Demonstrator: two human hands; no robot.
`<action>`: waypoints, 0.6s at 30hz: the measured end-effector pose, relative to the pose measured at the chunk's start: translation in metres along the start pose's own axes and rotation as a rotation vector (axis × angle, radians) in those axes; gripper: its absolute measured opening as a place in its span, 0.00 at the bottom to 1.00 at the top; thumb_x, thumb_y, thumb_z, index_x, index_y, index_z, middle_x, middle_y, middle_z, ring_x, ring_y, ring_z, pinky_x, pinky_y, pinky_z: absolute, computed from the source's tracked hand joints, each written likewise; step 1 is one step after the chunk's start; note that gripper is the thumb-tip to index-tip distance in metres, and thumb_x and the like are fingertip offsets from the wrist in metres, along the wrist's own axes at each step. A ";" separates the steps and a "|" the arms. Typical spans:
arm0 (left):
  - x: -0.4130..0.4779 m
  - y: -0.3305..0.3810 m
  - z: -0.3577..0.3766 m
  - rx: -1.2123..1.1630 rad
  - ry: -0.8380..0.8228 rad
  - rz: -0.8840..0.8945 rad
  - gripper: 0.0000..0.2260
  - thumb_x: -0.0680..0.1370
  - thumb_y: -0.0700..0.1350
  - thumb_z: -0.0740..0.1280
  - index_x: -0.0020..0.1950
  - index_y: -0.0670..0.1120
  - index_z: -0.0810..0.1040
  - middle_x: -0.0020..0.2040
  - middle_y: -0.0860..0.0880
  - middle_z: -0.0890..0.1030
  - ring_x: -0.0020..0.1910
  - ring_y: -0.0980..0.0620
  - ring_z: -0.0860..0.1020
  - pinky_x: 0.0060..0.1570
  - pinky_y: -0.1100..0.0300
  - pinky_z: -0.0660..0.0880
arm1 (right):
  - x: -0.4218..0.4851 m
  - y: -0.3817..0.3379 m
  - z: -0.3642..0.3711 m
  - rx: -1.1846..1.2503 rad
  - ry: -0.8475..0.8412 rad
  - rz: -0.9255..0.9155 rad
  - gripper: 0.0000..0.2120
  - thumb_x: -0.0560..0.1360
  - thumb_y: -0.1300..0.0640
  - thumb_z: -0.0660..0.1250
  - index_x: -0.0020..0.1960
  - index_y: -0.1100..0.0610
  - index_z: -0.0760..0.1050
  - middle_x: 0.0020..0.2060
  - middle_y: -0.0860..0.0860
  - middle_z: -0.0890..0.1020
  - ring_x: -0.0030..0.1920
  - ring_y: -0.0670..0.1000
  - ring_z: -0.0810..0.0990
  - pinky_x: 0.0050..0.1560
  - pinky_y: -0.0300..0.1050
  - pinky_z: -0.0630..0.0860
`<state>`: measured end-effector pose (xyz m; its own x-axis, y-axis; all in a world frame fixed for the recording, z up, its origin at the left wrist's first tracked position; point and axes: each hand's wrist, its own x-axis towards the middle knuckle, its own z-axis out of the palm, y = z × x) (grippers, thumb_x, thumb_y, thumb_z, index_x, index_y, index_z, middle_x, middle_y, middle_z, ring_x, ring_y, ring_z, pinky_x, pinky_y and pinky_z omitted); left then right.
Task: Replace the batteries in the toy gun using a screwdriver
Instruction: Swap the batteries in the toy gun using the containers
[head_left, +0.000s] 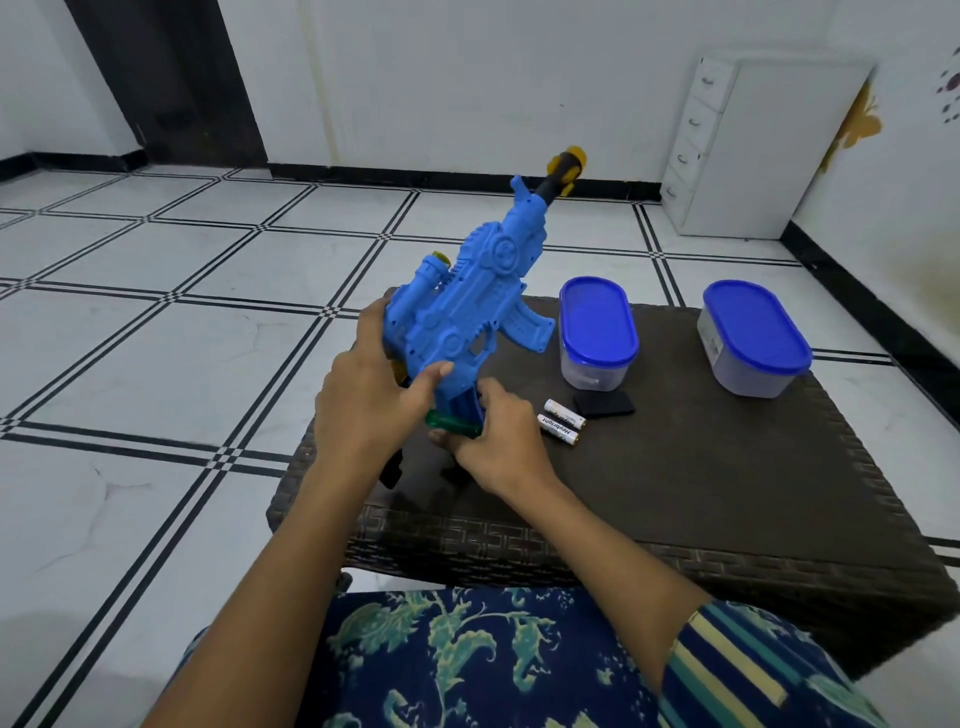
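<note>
Two batteries (561, 423) lie beside a black cover (605, 404) on the surface (727, 467), within reach. Left hand (363, 400) grip clamps the toy gun (462, 312) muzzle-up, likely steadying it. Right hand (493, 441) grip wraps the green screwdriver (452, 423) at the gun's underside.

White walls, black-lined white floor tiles (156, 322), dark woven table (727, 519), white drawer cabinet (753, 156) in corner.
</note>
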<state>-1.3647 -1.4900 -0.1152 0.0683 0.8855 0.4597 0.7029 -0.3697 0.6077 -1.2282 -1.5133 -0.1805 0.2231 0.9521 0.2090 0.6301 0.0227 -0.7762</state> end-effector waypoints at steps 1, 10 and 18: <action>0.000 0.001 -0.002 0.013 0.013 -0.002 0.34 0.71 0.57 0.73 0.72 0.53 0.61 0.43 0.55 0.78 0.39 0.49 0.78 0.36 0.55 0.73 | 0.000 -0.001 -0.001 -0.021 -0.014 -0.013 0.26 0.63 0.43 0.80 0.51 0.54 0.71 0.47 0.53 0.79 0.48 0.52 0.78 0.42 0.46 0.74; 0.000 0.013 -0.009 0.191 0.037 0.041 0.33 0.74 0.57 0.70 0.73 0.57 0.57 0.44 0.51 0.79 0.44 0.41 0.80 0.37 0.54 0.69 | 0.006 -0.006 -0.029 -0.096 -0.089 -0.077 0.34 0.59 0.39 0.81 0.59 0.55 0.78 0.51 0.54 0.79 0.52 0.51 0.76 0.47 0.41 0.73; -0.004 0.012 -0.005 0.176 0.004 0.039 0.33 0.73 0.58 0.70 0.72 0.58 0.56 0.48 0.50 0.82 0.45 0.41 0.80 0.38 0.53 0.70 | 0.002 -0.010 -0.035 -0.119 -0.153 -0.065 0.33 0.60 0.42 0.82 0.59 0.58 0.79 0.52 0.55 0.80 0.55 0.53 0.77 0.54 0.48 0.77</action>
<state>-1.3599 -1.4992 -0.1066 0.0953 0.8699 0.4839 0.8127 -0.3487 0.4668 -1.2081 -1.5224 -0.1520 0.0693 0.9852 0.1567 0.7247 0.0583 -0.6866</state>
